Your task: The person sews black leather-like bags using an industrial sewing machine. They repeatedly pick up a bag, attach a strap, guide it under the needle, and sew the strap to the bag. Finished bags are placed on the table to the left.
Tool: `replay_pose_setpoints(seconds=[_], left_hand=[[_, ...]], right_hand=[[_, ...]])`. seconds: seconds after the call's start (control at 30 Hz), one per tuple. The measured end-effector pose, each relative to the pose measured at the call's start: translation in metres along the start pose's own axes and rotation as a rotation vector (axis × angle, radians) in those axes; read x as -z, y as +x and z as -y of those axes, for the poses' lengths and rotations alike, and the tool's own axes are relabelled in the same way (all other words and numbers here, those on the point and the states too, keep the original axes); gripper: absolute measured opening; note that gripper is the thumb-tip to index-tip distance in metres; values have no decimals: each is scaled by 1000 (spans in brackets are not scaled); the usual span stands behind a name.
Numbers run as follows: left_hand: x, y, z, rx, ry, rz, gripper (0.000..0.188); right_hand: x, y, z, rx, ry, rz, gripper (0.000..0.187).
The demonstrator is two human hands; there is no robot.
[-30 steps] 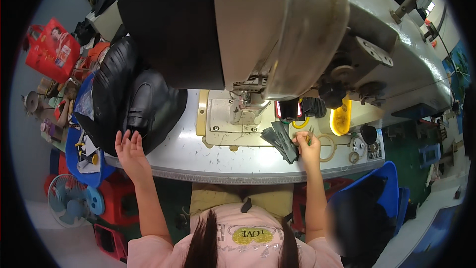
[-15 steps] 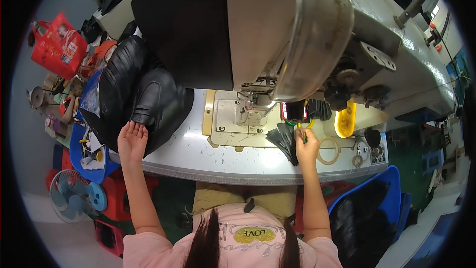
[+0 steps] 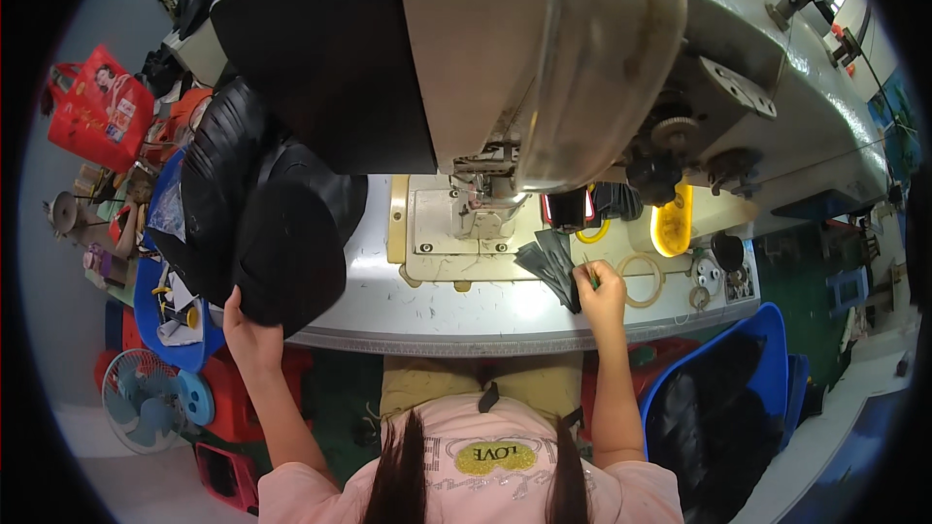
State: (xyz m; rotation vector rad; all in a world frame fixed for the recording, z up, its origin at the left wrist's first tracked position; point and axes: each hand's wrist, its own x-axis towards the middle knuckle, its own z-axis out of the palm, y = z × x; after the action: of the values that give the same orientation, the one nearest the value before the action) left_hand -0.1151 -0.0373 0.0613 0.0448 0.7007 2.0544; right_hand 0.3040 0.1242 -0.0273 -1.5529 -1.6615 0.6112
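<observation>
My left hand (image 3: pixel 254 335) grips the lower edge of a black shoe upper (image 3: pixel 291 252), thumb to the left, its dull underside facing up. It lies over a pile of shiny black shoe uppers (image 3: pixel 228 160) at the left of the sewing table. Right of the sewing machine's needle area (image 3: pixel 481 199), my right hand (image 3: pixel 604 293) is closed in a pinch. A slim pointed tool (image 3: pixel 589 270) with a greenish part pokes out of its fingers; its kind is unclear. Against these fingers lies a fan of thin black strips (image 3: pixel 551 270). A yellow ring-shaped handle (image 3: pixel 594 231) lies behind them.
The sewing machine head (image 3: pixel 485 58) looms over the table. At right sit a yellow tray (image 3: pixel 672 221), a tape roll (image 3: pixel 642 281) and bobbins (image 3: pixel 708 278). A blue bin (image 3: pixel 774 349) of black pieces stands low right; a fan (image 3: pixel 144 398) is low left.
My left hand has taken hold of an upper from the pile and turned its dull side up. My right hand has moved slightly down, away from the yellow handle, still pinching the slim tool.
</observation>
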Motion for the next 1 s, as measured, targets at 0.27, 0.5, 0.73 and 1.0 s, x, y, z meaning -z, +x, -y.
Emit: replay_pose_setpoints(seconds=[0.27, 0.5, 0.73, 1.0], left_hand=[[-11, -13, 29, -167, 195, 143, 37], [-6, 56, 3, -55, 50, 31, 34], [1, 81, 7, 14, 36, -106, 33], [-6, 37, 13, -25, 14, 49, 35]], right_hand=[[-14, 18, 17, 99, -34, -114, 15], [-15, 16, 11, 126, 50, -94, 10], [-19, 1, 6, 176, 100, -88, 9], [-19, 3, 9, 136, 9, -32, 11]])
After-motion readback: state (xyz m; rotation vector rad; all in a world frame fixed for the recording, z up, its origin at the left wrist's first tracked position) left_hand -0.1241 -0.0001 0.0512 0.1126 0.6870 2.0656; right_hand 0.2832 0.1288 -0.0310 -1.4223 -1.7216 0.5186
